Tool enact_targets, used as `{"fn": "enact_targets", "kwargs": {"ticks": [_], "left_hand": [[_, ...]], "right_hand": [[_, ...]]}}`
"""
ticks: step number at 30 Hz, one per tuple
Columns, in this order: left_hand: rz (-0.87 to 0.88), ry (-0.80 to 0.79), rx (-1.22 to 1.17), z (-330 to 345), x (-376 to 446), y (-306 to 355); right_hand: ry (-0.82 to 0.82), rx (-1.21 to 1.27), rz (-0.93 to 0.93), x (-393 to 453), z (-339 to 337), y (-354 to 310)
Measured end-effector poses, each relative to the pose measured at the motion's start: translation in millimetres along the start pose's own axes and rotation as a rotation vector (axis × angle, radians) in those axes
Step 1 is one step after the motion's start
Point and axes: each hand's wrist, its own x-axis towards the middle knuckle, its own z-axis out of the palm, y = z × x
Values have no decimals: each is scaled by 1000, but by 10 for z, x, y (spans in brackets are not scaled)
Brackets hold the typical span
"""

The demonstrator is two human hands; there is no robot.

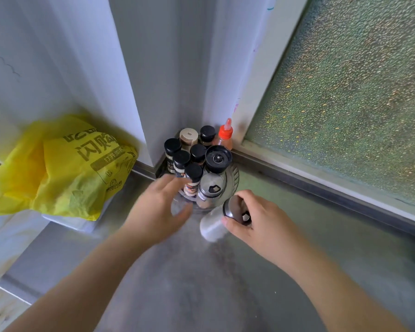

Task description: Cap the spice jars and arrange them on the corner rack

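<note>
While most jars already stand capped on the corner rack (234, 178), one last steel-capped clear glass shaker (222, 218) is judged to be on its way there.

The shaker is held tilted just above the grey steel counter (297, 236), near the rack's front edge, its metal cap gripped by the curled fingers and thumb of the right hand (252, 224). The left hand (157, 209), blurred, is stretched toward the black-lidded spice jars (193, 178), fingers spread and loosely straight; whether anything is touched cannot be told. Next, a free gap at the front is judged needed, the shaker being set upright beside the matching steel-topped shaker (210, 190).
</note>
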Motion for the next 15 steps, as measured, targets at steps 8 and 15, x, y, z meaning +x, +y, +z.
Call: {"fn": "enact_targets", "kwargs": {"ticks": [8,15], "left_hand": [[-111,-275,528,193,679,-20],[-113,-185,439,228,643,-103]], "right_hand": [[57,-79,94,131,-80,175],[92,-76,119,213,-173,252]]}}
